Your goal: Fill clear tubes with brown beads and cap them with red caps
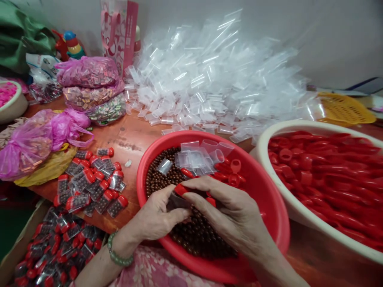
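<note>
Over a red basin [281,223], my left hand [155,215] pinches a small clear plastic sleeve [176,202] that looks dark inside. My right hand [230,211] grips a red plastic cap [180,189] at the top end of that sleeve. Fingers partly hide where the two meet. Another red piece [211,201] shows under my right fingers. Beneath my hands lie many brown beads [200,239]. Farther back in the basin rest loose clear sleeves [194,157] and red caps [235,173].
Bead-filled, red-capped sleeves [95,179] lie left of the basin, with more in a box [56,243] below. A heap of clear sleeves [203,79] stands behind. At right, a white tub [269,175] holds red parts. Pink bags [89,75] sit back left.
</note>
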### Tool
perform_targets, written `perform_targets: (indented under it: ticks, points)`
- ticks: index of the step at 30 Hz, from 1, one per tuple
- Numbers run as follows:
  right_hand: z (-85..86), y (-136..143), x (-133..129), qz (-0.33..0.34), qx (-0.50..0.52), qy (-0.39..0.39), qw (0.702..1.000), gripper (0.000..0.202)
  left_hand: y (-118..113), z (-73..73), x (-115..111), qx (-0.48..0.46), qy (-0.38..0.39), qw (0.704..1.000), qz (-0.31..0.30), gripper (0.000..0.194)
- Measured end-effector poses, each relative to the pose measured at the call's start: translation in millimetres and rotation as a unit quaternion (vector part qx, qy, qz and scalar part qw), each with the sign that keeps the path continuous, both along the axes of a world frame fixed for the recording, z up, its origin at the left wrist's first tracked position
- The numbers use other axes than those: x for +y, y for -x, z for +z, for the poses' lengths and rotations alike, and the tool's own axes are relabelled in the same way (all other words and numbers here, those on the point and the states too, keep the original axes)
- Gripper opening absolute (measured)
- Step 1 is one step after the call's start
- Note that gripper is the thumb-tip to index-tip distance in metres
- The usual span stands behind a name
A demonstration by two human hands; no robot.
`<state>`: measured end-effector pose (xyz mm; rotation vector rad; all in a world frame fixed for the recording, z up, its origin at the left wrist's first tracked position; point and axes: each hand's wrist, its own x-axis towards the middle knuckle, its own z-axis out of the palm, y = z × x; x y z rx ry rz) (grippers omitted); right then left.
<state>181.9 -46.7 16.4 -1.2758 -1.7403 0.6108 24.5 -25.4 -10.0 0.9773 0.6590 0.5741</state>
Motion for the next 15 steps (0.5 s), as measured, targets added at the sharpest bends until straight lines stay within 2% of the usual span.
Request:
perform_targets:
  ticks: [5, 11, 15]
  points:
    - [-3.7, 2.5, -1.8, -0.003, -0.017, -0.046, 0.999, 0.013, -1.2, -1.8, -0.1, 0.026, -0.023, 0.999, -0.001, 0.021]
    - [-12.3, -2.6, -6.9, 0.014, -0.05, -0.076, 0.996, 0.018, -0.9, -7.9, -3.2, 0.078, -0.098, 0.992, -0.009, 0.018]
    - [-13.1, -9.7, -9.0, 0.046, -0.052, -0.049, 0.996, 0.015, -0.9, -9.2, -2.9, 0.093, -0.098, 0.99, -0.041, 0.011]
